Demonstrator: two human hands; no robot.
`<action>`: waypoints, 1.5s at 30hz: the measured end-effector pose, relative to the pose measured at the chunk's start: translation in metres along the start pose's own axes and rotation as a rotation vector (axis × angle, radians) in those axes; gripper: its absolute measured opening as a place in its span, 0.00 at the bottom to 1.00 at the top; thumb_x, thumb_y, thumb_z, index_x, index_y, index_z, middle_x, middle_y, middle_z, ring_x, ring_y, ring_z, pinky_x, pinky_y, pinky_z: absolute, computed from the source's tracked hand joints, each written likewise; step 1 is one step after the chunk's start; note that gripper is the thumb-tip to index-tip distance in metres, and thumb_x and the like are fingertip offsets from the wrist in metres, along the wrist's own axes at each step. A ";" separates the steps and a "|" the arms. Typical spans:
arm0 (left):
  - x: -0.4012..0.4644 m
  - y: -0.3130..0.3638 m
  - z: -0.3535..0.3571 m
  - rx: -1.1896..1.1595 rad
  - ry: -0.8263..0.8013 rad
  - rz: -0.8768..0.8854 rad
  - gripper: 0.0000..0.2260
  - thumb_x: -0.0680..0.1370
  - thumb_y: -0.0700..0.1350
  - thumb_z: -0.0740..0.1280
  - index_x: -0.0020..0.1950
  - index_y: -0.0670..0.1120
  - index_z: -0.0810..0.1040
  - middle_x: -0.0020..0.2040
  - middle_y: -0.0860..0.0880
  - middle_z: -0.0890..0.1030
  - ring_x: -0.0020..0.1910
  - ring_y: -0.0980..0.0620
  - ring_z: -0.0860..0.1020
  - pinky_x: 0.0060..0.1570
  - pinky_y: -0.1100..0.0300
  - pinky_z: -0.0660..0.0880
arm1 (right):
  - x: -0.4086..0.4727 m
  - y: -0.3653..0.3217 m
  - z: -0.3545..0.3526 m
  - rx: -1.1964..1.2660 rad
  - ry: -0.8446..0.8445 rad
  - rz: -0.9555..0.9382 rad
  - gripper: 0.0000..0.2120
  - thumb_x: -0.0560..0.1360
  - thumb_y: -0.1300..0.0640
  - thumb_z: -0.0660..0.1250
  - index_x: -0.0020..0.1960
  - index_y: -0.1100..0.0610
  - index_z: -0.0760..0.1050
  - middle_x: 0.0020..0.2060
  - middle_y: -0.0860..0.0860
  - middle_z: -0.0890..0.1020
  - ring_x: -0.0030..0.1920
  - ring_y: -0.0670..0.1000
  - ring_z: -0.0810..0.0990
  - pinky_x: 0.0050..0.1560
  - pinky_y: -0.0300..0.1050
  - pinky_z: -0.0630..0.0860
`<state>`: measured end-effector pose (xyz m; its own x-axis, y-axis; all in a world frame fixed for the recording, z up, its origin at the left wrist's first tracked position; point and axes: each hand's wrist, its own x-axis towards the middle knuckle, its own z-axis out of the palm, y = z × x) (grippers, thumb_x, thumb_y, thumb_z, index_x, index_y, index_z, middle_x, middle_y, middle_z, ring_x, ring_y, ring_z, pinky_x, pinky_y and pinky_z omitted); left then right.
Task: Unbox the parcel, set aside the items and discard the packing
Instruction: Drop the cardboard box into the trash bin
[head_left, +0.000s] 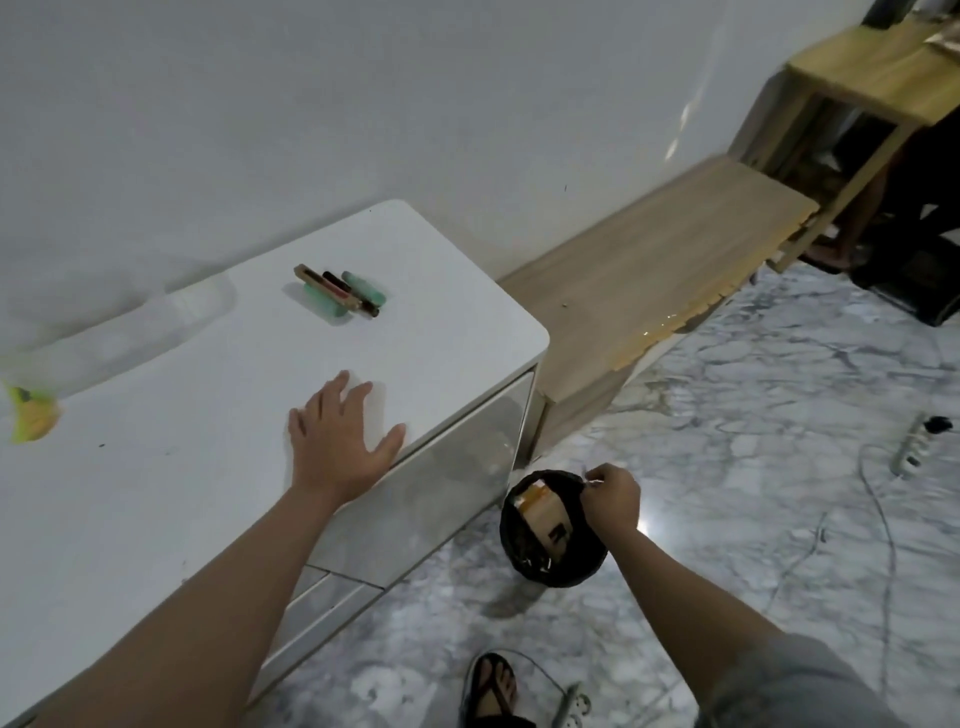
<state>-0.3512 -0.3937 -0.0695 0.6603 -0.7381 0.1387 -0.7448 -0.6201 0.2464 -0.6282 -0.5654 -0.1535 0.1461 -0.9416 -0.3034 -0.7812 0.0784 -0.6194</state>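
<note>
- Hand, right (610, 501): hung over the rim of the black bin (519, 540) on the floor, fingers curled, thumb and forefinger pinching a small pale scrap (594, 482); what the scrap was could not be made out.
- Bin lined with a black bag; a brown cardboard box (545, 517) with tape on it lay inside, tilted, just left of the right hand.
- Left hand (340, 434) lay flat on the white cabinet top (208, 441), fingers straight and spread, holding nothing, thumb near the front edge.
- Unpacked items (340, 291) sat in a tight cluster farther back on the same top, well apart from the left hand: mint-green pieces and slim dark and tan sticks side by side, touching.
- Yellow-green object (31, 413) at the far left edge of the top, blurred.
- Sandalled foot (493, 686) on the marble-patterned floor (753, 467), near the bin.
- Low wooden bench (649, 275) along the wall beyond the cabinet; white power strip (917, 441) on the floor to the right.
</note>
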 end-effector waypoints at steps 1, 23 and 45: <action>0.000 0.000 0.001 0.003 0.010 -0.001 0.34 0.67 0.68 0.55 0.68 0.51 0.69 0.73 0.46 0.66 0.70 0.43 0.64 0.65 0.40 0.59 | 0.004 0.002 -0.002 0.011 -0.002 0.022 0.09 0.71 0.69 0.64 0.49 0.65 0.80 0.48 0.59 0.83 0.46 0.58 0.79 0.41 0.42 0.70; -0.002 -0.004 -0.004 -0.169 -0.057 -0.008 0.35 0.69 0.67 0.59 0.71 0.49 0.68 0.75 0.47 0.63 0.73 0.45 0.61 0.71 0.41 0.55 | -0.011 -0.063 -0.014 0.234 0.054 -0.187 0.13 0.75 0.60 0.63 0.58 0.60 0.76 0.54 0.55 0.81 0.55 0.55 0.79 0.54 0.49 0.76; 0.006 -0.230 -0.105 -0.185 0.367 -0.496 0.40 0.68 0.63 0.58 0.69 0.34 0.66 0.67 0.30 0.68 0.65 0.32 0.69 0.60 0.37 0.67 | -0.043 -0.347 0.122 -0.039 0.119 -0.789 0.20 0.68 0.54 0.70 0.59 0.54 0.75 0.53 0.59 0.78 0.50 0.63 0.78 0.53 0.54 0.72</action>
<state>-0.1658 -0.2275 -0.0244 0.9361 -0.2162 0.2774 -0.3358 -0.7838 0.5224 -0.2896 -0.5124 -0.0137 0.6009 -0.7430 0.2947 -0.4951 -0.6354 -0.5925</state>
